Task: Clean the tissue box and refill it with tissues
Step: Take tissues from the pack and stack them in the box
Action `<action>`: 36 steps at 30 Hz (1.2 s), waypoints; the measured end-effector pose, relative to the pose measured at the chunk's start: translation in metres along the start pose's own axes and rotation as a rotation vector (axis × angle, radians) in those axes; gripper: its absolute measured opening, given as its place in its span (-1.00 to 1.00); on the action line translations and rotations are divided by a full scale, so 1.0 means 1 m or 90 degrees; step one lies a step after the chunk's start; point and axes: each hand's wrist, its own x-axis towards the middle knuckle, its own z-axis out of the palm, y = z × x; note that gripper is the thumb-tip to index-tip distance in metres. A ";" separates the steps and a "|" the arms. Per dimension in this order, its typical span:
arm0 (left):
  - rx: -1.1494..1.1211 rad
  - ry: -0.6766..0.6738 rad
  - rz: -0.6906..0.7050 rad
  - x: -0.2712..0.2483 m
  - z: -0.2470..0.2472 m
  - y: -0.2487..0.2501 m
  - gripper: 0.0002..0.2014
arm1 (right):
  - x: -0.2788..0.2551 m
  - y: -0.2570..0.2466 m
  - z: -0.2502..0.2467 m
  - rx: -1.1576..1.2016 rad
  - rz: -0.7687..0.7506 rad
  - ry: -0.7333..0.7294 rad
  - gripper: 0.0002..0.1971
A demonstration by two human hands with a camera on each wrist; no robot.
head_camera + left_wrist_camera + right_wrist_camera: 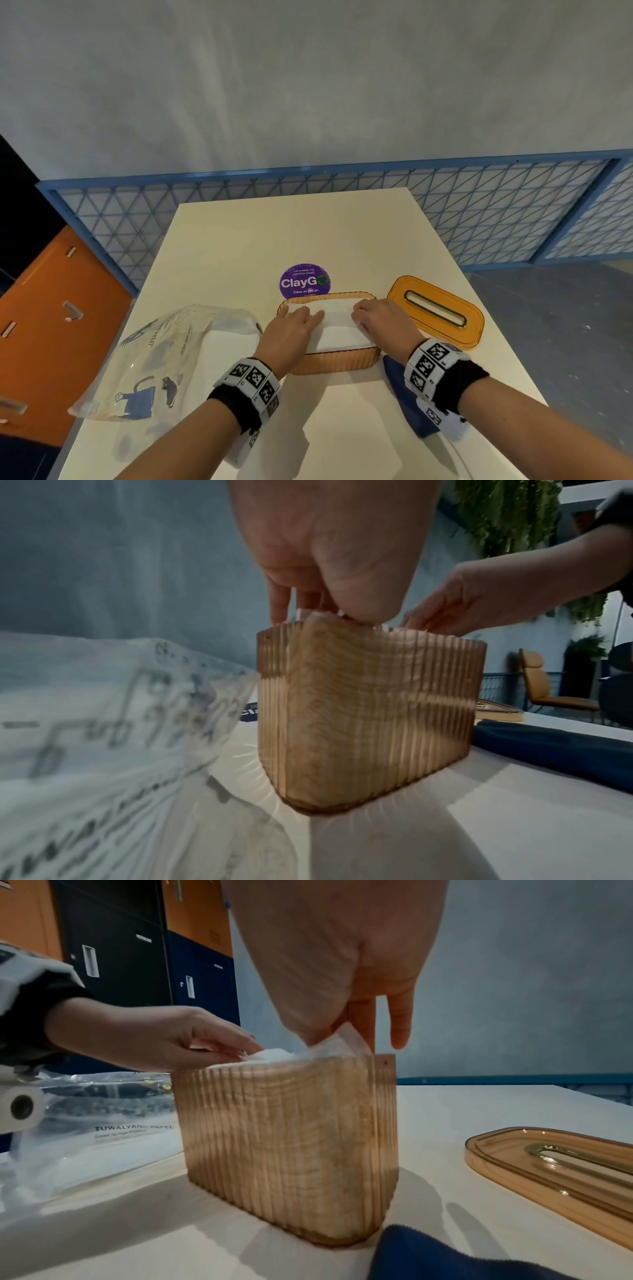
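Observation:
An amber ribbed tissue box stands lidless on the white table, filled to the rim with a stack of white tissues. My left hand presses flat on the left part of the stack with straight fingers. My right hand is at the stack's right end; thumb and forefinger pinch the raised edge of the top tissue. The box's amber slotted lid lies on the table to the right.
A clear printed plastic tissue package lies left of the box. A dark blue cloth lies under my right wrist. A purple sticker sits behind the box. Orange lockers stand at the left.

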 end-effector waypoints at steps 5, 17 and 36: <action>0.072 -0.002 0.009 -0.008 0.005 0.001 -0.40 | -0.019 -0.005 -0.011 -0.069 0.006 -0.079 -0.54; 0.012 -0.078 -0.082 -0.006 -0.002 0.042 -0.58 | -0.038 -0.022 -0.018 -0.051 0.017 -0.138 -0.40; -0.150 -0.197 -0.249 0.006 -0.007 0.074 -0.51 | -0.046 0.015 -0.016 0.267 0.079 0.067 -0.55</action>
